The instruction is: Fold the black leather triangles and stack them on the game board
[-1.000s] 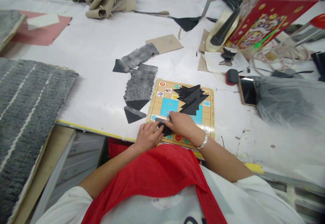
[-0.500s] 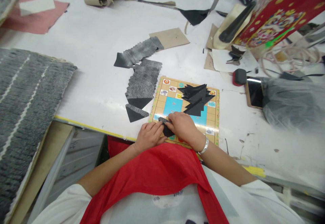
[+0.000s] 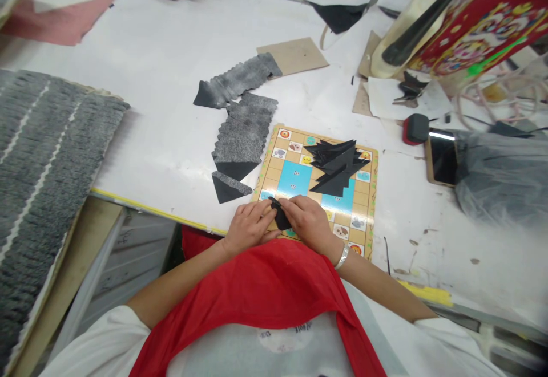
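From where I stand, the person in the red apron [image 3: 252, 286] sits or stands close against the near edge of the bench [image 3: 162, 97], both hands meeting over the near left part of a printed game board [image 3: 363, 206]. Between them is a small black piece [image 3: 281, 217]. The left hand [image 3: 252, 223] is closed in, its fingers bent along the piece's left side and its thumb by the lower end. The right hand [image 3: 309, 223] comes from the other side, narrow too, thumb and fingertips gathered on the piece's upper right edge. How hard either one presses, I cannot tell. A silvery bracelet [image 3: 342, 256] circles the right wrist.

Toward the board's far right corner lies a fanned pile of black triangles [image 3: 336, 169], points sticking out leftward. Just off the board's left edge, on the bench, sits a single black triangle [image 3: 231, 189] with a speckled grey band on its upper side. Beyond it, overlapping grey pieces [image 3: 246, 129] run away from the near edge, and a second overlapping row [image 3: 240, 83] slants up to touch a tan card [image 3: 297, 57].

On the bench's right side a phone [image 3: 443, 157] lies beside a small dark case [image 3: 416, 129] and a grey plastic bag [image 3: 496, 177]. Over at the left, a striped grey textile [image 3: 47, 160] reaches past the bench's near edge.
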{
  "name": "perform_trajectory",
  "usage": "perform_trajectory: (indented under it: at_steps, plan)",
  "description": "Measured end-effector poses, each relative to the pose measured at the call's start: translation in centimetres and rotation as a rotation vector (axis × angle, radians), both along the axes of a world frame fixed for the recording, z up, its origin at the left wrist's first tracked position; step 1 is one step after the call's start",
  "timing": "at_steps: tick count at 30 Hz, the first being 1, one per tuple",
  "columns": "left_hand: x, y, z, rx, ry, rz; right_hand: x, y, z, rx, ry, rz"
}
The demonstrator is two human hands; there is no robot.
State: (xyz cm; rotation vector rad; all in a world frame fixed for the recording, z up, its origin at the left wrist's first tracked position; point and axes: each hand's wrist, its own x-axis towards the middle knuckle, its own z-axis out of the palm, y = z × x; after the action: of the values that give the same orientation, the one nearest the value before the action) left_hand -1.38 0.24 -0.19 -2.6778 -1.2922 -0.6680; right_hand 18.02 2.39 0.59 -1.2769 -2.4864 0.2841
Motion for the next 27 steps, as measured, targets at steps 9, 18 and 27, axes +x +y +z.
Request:
perform_trajectory:
  at_steps: [9, 18, 27]
  plan:
    - [-0.3, 0.6, 0.2, -0.101, 0.017, 0.027, -0.2, 0.0, -0.1, 0.034, -0.092, 0.027]
    - [-0.3, 1.0, 0.1, -0.095, 0.091, 0.070, -0.1, -0.3, 0.4, 0.041, -0.163, 0.059]
    - [-0.2, 0.9, 0.0, -0.101, 0.074, 0.083, -0.1, -0.3, 0.4, 0.032, -0.203, 0.074]
